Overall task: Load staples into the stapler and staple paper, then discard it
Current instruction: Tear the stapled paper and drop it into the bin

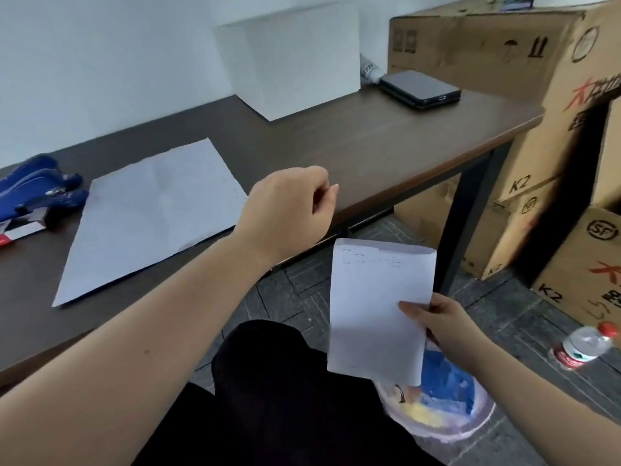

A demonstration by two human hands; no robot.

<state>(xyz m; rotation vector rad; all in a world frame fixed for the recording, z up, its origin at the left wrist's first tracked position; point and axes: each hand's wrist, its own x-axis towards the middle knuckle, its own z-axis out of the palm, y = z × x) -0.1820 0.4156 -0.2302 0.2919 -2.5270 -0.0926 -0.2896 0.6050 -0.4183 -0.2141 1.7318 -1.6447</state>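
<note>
My right hand (437, 317) pinches a folded white paper (376, 307) by its right edge, held upright below the table's edge and above a bin (447, 408) lined with a plastic bag on the floor. My left hand (289, 210) hovers over the table's front edge with fingers loosely curled, holding nothing. A blue stapler (40, 193) lies at the far left of the dark table (369, 142), beside a flat white sheet (151, 216). A red and white staple box (13, 235) sits under the stapler's front.
A white box (292, 58) and a dark flat device (421, 87) stand at the back of the table. Large cardboard boxes (537, 62) are stacked on the right. A plastic bottle (584, 344) lies on the floor. My dark-clothed knee (268, 381) is below.
</note>
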